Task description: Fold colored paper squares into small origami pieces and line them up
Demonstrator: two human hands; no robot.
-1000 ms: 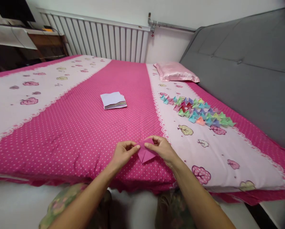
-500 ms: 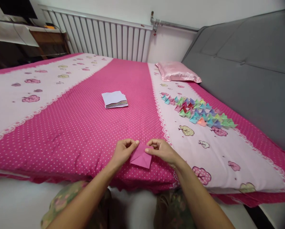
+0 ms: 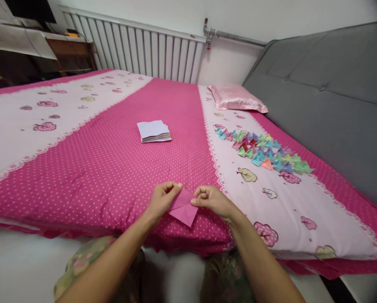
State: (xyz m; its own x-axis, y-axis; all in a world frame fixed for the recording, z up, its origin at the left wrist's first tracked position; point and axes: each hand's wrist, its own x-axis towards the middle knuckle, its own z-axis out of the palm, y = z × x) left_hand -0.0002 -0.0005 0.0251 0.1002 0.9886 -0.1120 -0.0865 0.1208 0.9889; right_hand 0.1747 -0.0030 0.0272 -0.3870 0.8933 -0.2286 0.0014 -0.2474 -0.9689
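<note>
A sheet of pink origami paper (image 3: 185,212), creased and partly folded, is held low over the near edge of the bed. My left hand (image 3: 163,199) pinches its upper left side between thumb and fingers. On the right side, my right hand (image 3: 211,201) grips the paper with thumb and curled index finger. A fold line runs across the middle of the sheet, and its lower part sticks out toward me as a point. The fingertips behind the paper are partly hidden.
A stack of coloured paper sheets (image 3: 154,131) lies mid-bed on the dotted pink bedspread (image 3: 112,155). To the right stand rows of small folded paper pieces (image 3: 264,151). Beyond are a pink pillow (image 3: 237,97), a grey headboard (image 3: 323,67) and a white radiator (image 3: 138,44).
The pink paper has turned and its fold has opened wider, with the lower point now nearer me. Both hands keep their hold almost in place. The view has shifted slightly.
</note>
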